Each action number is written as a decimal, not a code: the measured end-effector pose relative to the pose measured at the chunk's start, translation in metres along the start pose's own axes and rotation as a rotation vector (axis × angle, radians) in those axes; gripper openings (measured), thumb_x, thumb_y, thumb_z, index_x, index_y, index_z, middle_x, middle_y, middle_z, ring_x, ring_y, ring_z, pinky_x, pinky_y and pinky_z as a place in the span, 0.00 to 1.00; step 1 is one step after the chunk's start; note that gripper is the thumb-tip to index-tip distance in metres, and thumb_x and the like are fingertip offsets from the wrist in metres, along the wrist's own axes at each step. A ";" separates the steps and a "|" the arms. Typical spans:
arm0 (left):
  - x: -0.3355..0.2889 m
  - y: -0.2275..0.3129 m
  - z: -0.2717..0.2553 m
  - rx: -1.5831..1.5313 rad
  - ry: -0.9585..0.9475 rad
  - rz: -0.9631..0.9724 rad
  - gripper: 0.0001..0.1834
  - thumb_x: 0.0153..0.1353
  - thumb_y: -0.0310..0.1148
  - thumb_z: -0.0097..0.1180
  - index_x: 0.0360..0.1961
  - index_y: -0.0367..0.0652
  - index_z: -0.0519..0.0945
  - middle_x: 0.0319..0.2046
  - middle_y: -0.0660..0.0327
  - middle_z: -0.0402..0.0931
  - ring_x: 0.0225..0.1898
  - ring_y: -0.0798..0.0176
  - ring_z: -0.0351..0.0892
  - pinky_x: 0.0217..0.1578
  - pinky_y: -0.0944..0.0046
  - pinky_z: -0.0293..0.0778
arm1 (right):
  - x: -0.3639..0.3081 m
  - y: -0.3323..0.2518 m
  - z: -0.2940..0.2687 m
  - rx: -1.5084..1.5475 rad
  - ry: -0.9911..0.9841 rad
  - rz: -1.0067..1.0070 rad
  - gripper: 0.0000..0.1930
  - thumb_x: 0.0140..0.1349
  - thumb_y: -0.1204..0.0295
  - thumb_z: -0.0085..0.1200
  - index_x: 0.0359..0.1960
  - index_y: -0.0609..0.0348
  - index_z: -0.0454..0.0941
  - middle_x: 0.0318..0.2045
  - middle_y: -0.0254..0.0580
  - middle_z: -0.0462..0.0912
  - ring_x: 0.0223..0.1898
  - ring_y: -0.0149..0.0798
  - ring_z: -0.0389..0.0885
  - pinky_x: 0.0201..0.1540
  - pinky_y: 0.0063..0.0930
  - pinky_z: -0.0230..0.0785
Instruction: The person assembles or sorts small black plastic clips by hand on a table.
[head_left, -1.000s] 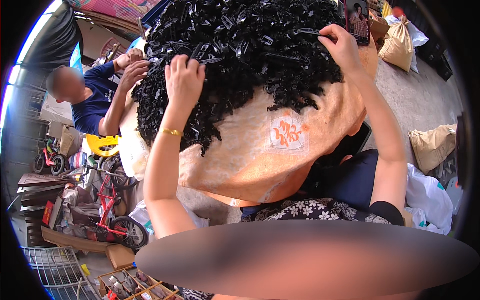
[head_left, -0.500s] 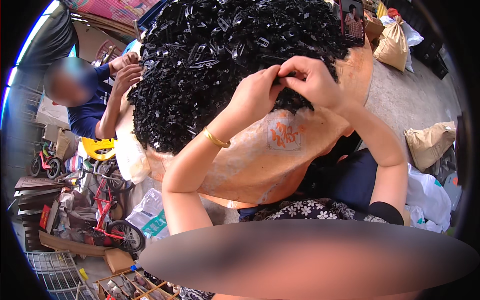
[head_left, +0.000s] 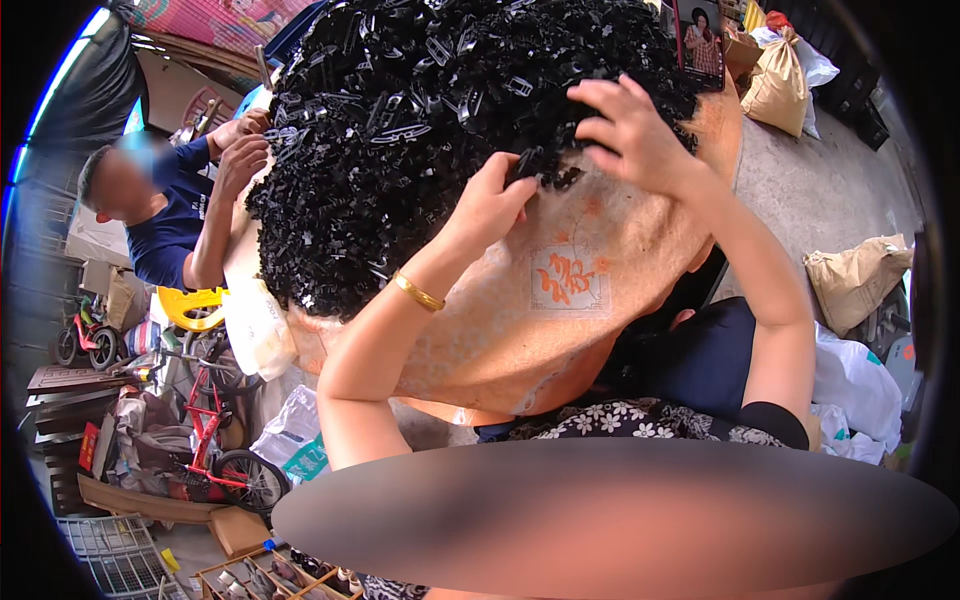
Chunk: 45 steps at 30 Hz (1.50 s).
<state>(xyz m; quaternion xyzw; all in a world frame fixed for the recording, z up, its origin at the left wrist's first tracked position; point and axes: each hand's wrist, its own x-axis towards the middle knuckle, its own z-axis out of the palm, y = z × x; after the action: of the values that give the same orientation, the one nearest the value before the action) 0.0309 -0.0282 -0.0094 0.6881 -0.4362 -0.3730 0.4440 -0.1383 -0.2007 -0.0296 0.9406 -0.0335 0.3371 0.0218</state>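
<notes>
A large heap of small black plastic pieces [head_left: 400, 130], several of them long clip-like loops, covers the table in front of me. At the heap's near edge my left hand [head_left: 490, 203], with a gold bangle on its wrist, pinches a small black plastic piece [head_left: 524, 168] between thumb and forefinger. The exact shape of that piece is hard to make out against the heap. My right hand [head_left: 632, 138] is raised over the heap's right side. Its fingers are spread and I see nothing in them.
An orange-patterned cover [head_left: 480, 345] lies over the table. A phone [head_left: 700, 42] stands at the far right edge. Across at the left, a person [head_left: 165, 215] works at the heap. Sacks [head_left: 780, 85] and a red bicycle [head_left: 205, 420] stand on the floor around.
My hands, close together around a small black piece before, have parted. The right has moved up and opened its fingers; the left has drawn slightly left and down.
</notes>
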 end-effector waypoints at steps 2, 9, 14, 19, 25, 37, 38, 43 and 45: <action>-0.003 0.005 0.002 0.110 -0.033 -0.027 0.11 0.60 0.31 0.50 0.42 0.38 0.71 0.22 0.68 0.69 0.21 0.77 0.65 0.20 0.75 0.62 | 0.005 0.023 0.006 0.028 0.108 0.009 0.10 0.53 0.69 0.57 0.35 0.57 0.74 0.55 0.42 0.70 0.58 0.47 0.66 0.59 0.42 0.57; 0.001 -0.001 -0.009 -0.363 -0.165 -0.133 0.12 0.65 0.34 0.45 0.45 0.39 0.71 0.29 0.64 0.73 0.25 0.74 0.69 0.23 0.73 0.66 | 0.028 0.057 0.021 0.206 0.138 0.291 0.14 0.54 0.69 0.58 0.40 0.61 0.76 0.51 0.43 0.74 0.51 0.47 0.72 0.53 0.33 0.65; 0.001 -0.005 -0.009 -0.585 -0.128 -0.169 0.13 0.66 0.32 0.44 0.49 0.38 0.70 0.35 0.59 0.75 0.32 0.64 0.75 0.35 0.63 0.75 | 0.042 0.005 0.006 -0.011 0.251 0.109 0.13 0.50 0.73 0.58 0.39 0.57 0.76 0.45 0.43 0.75 0.45 0.45 0.75 0.47 0.35 0.67; 0.001 -0.005 -0.011 -0.725 -0.112 -0.057 0.11 0.65 0.28 0.46 0.46 0.35 0.69 0.38 0.55 0.75 0.41 0.58 0.78 0.46 0.55 0.76 | 0.020 -0.042 -0.004 0.125 -0.033 0.106 0.08 0.48 0.73 0.59 0.30 0.59 0.76 0.34 0.41 0.75 0.34 0.44 0.75 0.35 0.35 0.71; -0.004 0.005 -0.013 -0.721 -0.157 -0.059 0.13 0.61 0.27 0.54 0.45 0.37 0.68 0.36 0.60 0.74 0.39 0.64 0.77 0.43 0.59 0.78 | 0.006 -0.038 0.005 0.065 -0.186 0.089 0.08 0.50 0.74 0.57 0.31 0.62 0.75 0.33 0.42 0.74 0.37 0.44 0.75 0.38 0.33 0.71; -0.028 0.012 -0.004 -0.407 -0.253 -0.058 0.14 0.63 0.34 0.53 0.45 0.37 0.71 0.38 0.58 0.76 0.38 0.66 0.78 0.40 0.64 0.78 | -0.004 -0.045 0.011 0.239 -0.054 0.195 0.10 0.52 0.77 0.55 0.37 0.59 0.77 0.34 0.41 0.76 0.38 0.45 0.74 0.41 0.33 0.70; -0.031 0.007 -0.001 -0.415 -0.304 -0.082 0.15 0.63 0.34 0.54 0.46 0.37 0.69 0.39 0.56 0.76 0.38 0.63 0.79 0.38 0.63 0.78 | -0.004 -0.045 0.011 0.224 -0.054 0.217 0.09 0.52 0.77 0.55 0.37 0.59 0.77 0.34 0.41 0.76 0.38 0.45 0.74 0.40 0.33 0.70; -0.038 -0.006 0.007 -0.529 -0.279 -0.167 0.22 0.62 0.33 0.54 0.52 0.37 0.61 0.42 0.51 0.75 0.41 0.58 0.79 0.36 0.60 0.79 | -0.001 -0.048 0.001 0.226 -0.006 0.226 0.09 0.52 0.76 0.55 0.36 0.59 0.78 0.32 0.39 0.76 0.37 0.43 0.75 0.39 0.33 0.71; -0.037 -0.008 0.011 -0.641 -0.161 -0.179 0.24 0.63 0.31 0.53 0.56 0.36 0.58 0.46 0.49 0.73 0.45 0.56 0.78 0.41 0.58 0.78 | 0.002 -0.048 -0.001 0.220 0.095 0.226 0.07 0.54 0.75 0.55 0.36 0.60 0.77 0.32 0.41 0.78 0.36 0.43 0.77 0.37 0.32 0.72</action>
<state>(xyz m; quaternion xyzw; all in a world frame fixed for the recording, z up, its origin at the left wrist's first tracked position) 0.0103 0.0048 -0.0164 0.5175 -0.2683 -0.5816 0.5674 -0.1336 -0.1529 -0.0278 0.9106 -0.1011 0.3831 -0.1177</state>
